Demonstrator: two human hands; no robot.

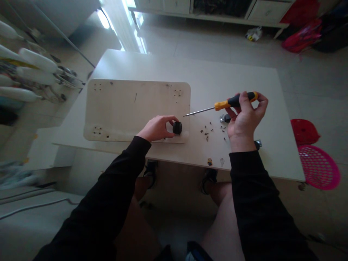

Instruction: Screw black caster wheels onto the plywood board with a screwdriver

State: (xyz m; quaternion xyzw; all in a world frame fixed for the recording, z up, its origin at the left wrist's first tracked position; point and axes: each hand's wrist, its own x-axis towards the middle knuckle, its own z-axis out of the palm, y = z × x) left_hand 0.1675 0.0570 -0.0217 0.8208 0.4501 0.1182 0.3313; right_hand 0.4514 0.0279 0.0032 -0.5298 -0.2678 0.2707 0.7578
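My left hand (157,127) is closed around a black caster wheel (177,127) at the near right corner of a pale wooden board (119,108). In my right hand (244,121) is a screwdriver (225,104) with a yellow and black handle, held between thumb and fingers. Its thin metal shaft points left, and the tip hangs near the board's right edge, apart from the wheel. Several small dark screws (206,132) lie scattered on the white table between my hands. Beside and partly behind my right hand are a caster (224,118) and another caster (258,144) with metal plates.
The board shows groups of screw holes at its corners. Two small stickers, one a cartoon figure (209,161), are on the near edge of the white table (212,79). A pink perforated basket (319,166) and a red stool (304,131) stand right of the table.
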